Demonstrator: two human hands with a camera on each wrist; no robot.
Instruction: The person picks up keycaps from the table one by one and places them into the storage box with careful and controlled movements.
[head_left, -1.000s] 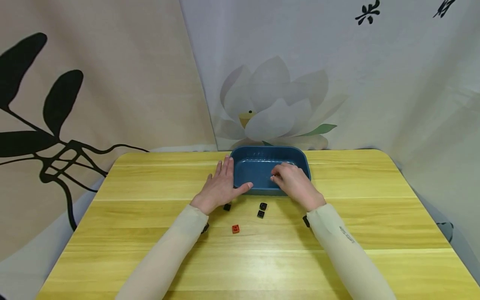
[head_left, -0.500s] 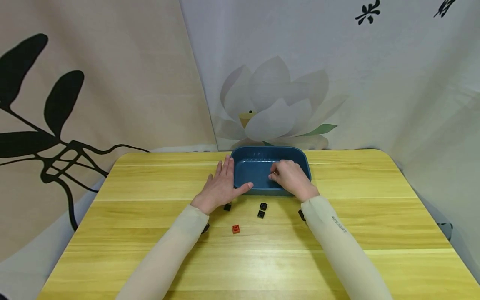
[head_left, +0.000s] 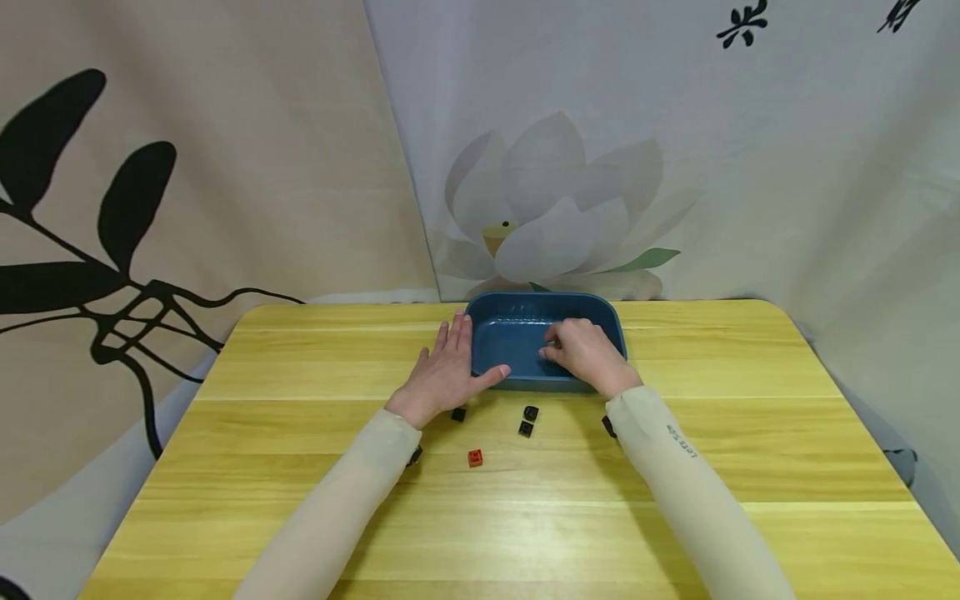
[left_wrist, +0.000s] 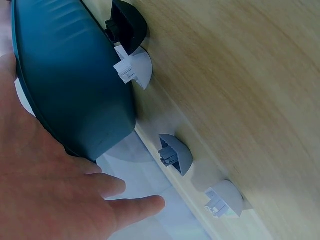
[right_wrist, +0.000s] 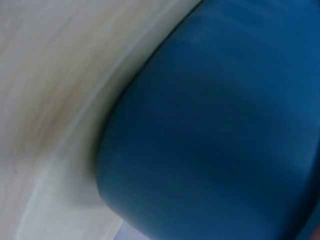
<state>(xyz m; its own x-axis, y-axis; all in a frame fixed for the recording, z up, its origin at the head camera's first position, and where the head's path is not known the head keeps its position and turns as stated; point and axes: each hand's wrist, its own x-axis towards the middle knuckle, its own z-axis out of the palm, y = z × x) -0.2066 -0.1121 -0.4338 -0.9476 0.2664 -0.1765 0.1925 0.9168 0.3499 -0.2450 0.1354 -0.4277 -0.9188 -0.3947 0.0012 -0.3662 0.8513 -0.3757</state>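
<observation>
At the left of the head view, a dark leafy plant print [head_left: 135, 196] stands on the pale cloth backdrop [head_left: 300, 167] behind the wooden worktop [head_left: 247, 433]. Rightward, a cream left sleeve [head_left: 322, 517] reaches up to the left hand [head_left: 438, 379], its fingers straight and its thumb spread away from them. The fingers lie along the left rim of a blue rectangular tray [head_left: 536, 385], the thumb over its front rim. The tray sits at the far edge of the worktop.

The left wrist view shows, from left to right on the worktop, a black keycap-like piece [left_wrist: 131, 25], a white one [left_wrist: 139, 65] touching or nearly touching it, a grey one [left_wrist: 179, 156] and a pale one [left_wrist: 227, 197]; I cannot match these to the pieces seen from above.

Beside the left wrist lies a small black block [head_left: 458, 414], then a red block [head_left: 476, 457] nearer the person, then two black blocks [head_left: 527, 429] close together before the tray.

Farther right, the right hand [head_left: 588, 354] reaches into the tray, fingers and thumb bent toward each other; whether they pinch anything I cannot tell. Its cream right sleeve [head_left: 690, 483] bears dark lettering.
</observation>
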